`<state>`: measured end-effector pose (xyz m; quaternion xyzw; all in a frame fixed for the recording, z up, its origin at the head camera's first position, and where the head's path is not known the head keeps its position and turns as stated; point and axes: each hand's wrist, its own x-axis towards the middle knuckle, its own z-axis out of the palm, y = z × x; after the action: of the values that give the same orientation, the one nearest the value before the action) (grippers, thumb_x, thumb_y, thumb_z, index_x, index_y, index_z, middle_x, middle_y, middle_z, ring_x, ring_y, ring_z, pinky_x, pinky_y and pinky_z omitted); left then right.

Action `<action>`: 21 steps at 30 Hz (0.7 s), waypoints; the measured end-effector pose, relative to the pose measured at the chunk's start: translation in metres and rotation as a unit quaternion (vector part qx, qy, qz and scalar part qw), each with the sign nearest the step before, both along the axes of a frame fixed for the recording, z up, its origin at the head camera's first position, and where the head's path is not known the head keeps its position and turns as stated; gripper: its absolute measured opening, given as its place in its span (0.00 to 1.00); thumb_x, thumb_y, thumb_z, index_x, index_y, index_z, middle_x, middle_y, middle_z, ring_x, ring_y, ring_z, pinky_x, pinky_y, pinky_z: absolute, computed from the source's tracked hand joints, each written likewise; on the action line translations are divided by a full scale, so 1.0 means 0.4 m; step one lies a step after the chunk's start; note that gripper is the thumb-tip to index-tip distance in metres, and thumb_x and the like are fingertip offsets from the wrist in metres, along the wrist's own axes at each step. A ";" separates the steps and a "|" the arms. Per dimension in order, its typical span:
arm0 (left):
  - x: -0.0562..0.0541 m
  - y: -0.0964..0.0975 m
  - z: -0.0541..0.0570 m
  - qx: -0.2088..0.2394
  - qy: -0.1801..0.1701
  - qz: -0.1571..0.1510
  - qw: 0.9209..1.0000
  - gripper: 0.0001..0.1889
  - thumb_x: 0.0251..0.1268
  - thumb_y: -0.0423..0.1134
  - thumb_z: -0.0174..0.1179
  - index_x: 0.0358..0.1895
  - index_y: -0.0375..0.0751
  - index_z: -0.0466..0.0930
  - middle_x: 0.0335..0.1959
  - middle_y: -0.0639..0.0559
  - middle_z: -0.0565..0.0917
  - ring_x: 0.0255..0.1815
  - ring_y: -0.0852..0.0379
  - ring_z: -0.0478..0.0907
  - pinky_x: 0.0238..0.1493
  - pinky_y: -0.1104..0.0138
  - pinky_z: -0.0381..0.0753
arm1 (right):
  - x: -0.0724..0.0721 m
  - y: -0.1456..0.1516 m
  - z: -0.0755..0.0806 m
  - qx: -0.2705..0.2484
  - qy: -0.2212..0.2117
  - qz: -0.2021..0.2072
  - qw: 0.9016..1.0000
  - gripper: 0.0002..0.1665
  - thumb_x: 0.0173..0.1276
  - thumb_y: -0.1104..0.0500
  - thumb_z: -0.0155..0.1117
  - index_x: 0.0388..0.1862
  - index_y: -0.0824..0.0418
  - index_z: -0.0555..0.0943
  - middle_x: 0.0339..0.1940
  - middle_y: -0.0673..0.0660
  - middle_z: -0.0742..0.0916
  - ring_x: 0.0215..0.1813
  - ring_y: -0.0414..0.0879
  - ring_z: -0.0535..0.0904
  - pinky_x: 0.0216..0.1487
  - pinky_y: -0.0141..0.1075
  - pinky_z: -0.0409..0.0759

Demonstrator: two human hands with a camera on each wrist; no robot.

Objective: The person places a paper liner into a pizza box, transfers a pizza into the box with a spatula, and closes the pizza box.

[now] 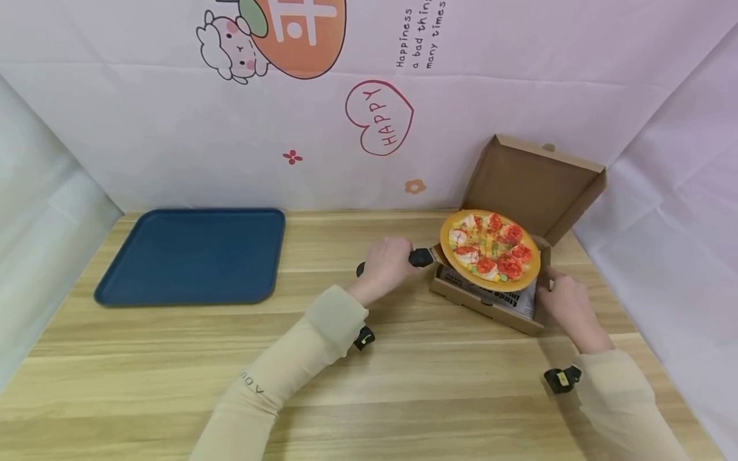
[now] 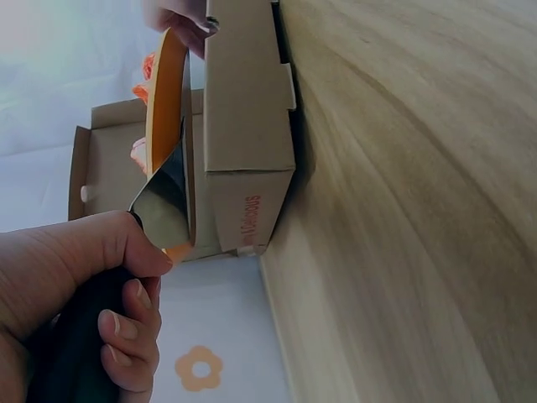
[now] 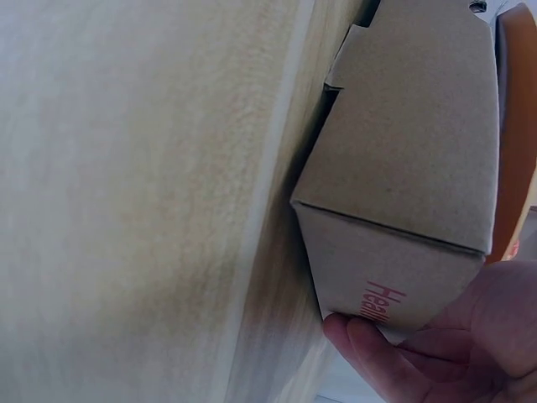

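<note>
In the head view my left hand [image 1: 387, 266] grips the black handle [image 1: 421, 257] of a pizza server. Its metal blade [image 2: 164, 201] is under a round toy-like pizza [image 1: 490, 251] with an orange crust and red and white toppings. The pizza is above an open cardboard pizza box [image 1: 484, 308], partly hiding the printed paper inside. My right hand [image 1: 567, 304] holds the box's right wall; in the right wrist view the fingers [image 3: 377, 357] lie against its outer side. The raised lid [image 1: 530, 186] leans back behind the pizza.
A dark blue tray [image 1: 196, 256] lies at the left back of the wooden table [image 1: 403, 397]. A white printed cloth [image 1: 230, 141] hangs behind the table, and white cloth also flanks both sides.
</note>
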<state>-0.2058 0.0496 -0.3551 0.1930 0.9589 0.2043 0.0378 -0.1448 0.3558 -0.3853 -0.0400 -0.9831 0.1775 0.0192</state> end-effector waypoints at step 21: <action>0.005 0.040 -0.020 -0.012 0.009 -0.026 1.000 0.16 0.47 0.48 0.68 0.15 0.45 0.72 0.13 0.58 0.71 0.16 0.63 0.63 0.15 0.72 0.61 | 0.001 -0.003 0.003 -0.011 -0.018 -0.013 1.000 0.31 0.56 0.67 0.45 0.58 0.84 0.61 0.50 0.83 0.70 0.12 0.45 0.63 0.13 0.37 0.64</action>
<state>-0.2036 0.0654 -0.3629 0.2191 0.9564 0.1898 0.0369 -0.1446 0.3548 -0.3841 -0.0563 -0.9807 0.1872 0.0039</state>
